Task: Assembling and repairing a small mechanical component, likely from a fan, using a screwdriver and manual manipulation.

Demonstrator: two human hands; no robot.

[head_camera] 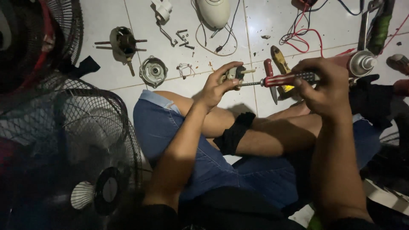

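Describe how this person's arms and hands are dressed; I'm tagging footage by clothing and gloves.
Both arms are bare along all that shows, with no sleeve visible. The left hand and right hand wear no gloves; no rings, watch or bands show in this dim view.

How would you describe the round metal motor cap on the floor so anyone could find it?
On the white tiled floor, look beyond the bent knee in blue shorts. The round metal motor cap lies there, flat and disc-shaped, unlike the shafted motor core beside it.
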